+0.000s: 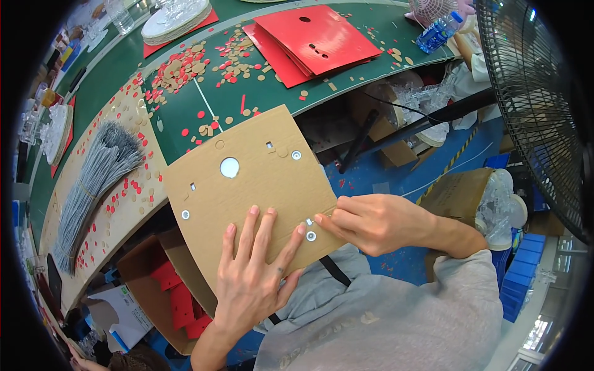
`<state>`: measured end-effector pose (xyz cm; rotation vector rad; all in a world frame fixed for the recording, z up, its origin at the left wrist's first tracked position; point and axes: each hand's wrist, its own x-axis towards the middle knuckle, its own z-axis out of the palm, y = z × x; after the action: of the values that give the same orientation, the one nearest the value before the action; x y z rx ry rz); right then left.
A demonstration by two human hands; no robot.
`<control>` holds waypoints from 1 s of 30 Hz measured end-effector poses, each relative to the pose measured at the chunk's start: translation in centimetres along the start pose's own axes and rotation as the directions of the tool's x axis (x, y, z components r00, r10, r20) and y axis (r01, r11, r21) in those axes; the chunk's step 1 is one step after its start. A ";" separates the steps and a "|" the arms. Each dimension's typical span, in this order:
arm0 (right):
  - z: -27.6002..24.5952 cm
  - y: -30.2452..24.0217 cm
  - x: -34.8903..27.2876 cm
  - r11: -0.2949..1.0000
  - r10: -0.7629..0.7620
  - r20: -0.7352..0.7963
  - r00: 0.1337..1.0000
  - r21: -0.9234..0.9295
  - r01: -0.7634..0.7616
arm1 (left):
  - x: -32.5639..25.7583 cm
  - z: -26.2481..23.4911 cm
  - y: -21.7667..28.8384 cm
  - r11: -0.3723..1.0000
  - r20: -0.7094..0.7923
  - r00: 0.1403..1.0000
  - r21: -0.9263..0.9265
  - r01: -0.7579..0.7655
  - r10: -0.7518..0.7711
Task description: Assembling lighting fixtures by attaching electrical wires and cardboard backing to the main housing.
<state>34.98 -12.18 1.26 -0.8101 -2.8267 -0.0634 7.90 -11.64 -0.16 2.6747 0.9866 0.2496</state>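
A square brown cardboard sheet (216,191) lies tilted in front of me, one corner over the table's edge. It has a round hole through it, small rectangular slots and several silvery round fittings. My left hand (250,272) rests flat on its near part, fingers spread. At the sheet's right edge, my right hand (377,224) is closed in a pinch beside a small slot (310,221) and a round fitting (311,236). Whatever its fingertips hold, if anything, is hidden.
Red sheets (315,37) are stacked on the green table among punched-out discs (179,71). A bundle of grey wires (96,191) lies to the left. Below it, an open carton (145,266) holds red pieces. A black fan (526,80) stands at right, near a water bottle (439,32).
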 end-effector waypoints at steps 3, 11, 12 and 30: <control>0.1 -0.7 0.1 1.000 0.007 -0.013 1.000 -0.024 -0.008 | -0.2 0.2 0.0 1.000 -0.008 1.000 -0.011 0.007 -0.007; -1.1 -2.5 0.9 0.989 0.140 0.066 0.988 -0.062 -0.135 | 0.0 0.3 0.0 1.000 -0.015 1.000 -0.021 0.013 -0.013; -1.0 -2.5 1.0 0.989 0.141 0.067 0.988 -0.064 -0.137 | 0.1 0.3 0.0 1.000 -0.014 1.000 -0.018 0.011 -0.011; 0.3 -0.7 -0.1 0.995 0.100 -0.045 0.994 -0.022 -0.101 | -0.2 0.3 -0.1 0.998 -0.043 0.999 -0.063 0.011 -0.013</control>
<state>34.62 -12.81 0.91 -0.9433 -2.7442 -0.1000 7.76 -11.69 -0.48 2.6159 0.9904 0.3317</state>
